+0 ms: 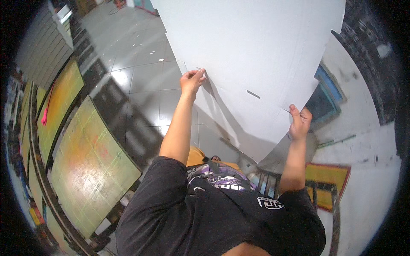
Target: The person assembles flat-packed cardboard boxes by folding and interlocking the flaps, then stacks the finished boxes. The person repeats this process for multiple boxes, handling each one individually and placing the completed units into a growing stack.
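A large white sheet of cardboard (252, 47) spreads before me, tilted, with cut notches along its sides and a narrow slot near its lower middle. My left hand (193, 81) is closed in a pinch on the sheet's left part, beside a cut line. On the right, my right hand (300, 121) grips the opposite edge, thumb on the white face and the other fingers mostly hidden behind. The sheet's lower corner hangs above the floor, and shadow falls across its lower left part.
Yellow-green boards (92, 164) stand in a row at my left, with a pink item (44, 117) on one. Grey floor tiles (145, 79) lie beyond. A white wall (371, 170), a blue-framed opening (326, 100) and a red-edged yellow panel (326, 181) are on the right.
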{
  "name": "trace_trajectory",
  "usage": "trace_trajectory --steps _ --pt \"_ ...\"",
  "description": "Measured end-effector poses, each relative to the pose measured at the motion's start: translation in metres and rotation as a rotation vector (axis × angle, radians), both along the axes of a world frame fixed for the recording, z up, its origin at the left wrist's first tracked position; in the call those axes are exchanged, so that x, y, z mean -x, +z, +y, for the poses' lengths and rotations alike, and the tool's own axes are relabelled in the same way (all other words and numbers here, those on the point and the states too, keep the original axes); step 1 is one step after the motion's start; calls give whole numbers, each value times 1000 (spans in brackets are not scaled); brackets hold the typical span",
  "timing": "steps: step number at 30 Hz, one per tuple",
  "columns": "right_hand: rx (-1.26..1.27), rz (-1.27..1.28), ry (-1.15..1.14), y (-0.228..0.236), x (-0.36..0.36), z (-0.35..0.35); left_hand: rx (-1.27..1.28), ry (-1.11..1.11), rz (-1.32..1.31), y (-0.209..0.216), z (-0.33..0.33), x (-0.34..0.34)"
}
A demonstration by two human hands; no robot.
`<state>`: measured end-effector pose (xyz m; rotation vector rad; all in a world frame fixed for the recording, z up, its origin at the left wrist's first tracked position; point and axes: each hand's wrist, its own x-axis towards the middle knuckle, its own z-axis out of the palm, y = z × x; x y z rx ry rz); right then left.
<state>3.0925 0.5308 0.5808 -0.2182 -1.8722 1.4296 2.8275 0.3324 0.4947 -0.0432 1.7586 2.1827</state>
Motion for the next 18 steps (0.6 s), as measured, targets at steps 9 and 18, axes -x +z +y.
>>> trace_trajectory --steps 9,18 --pt "-79 -6 199 -5 203 27 -55 266 -71 -13 -20 140" --pt "-18 2 365 -9 423 19 -215 452 -203 -25 -82 320"
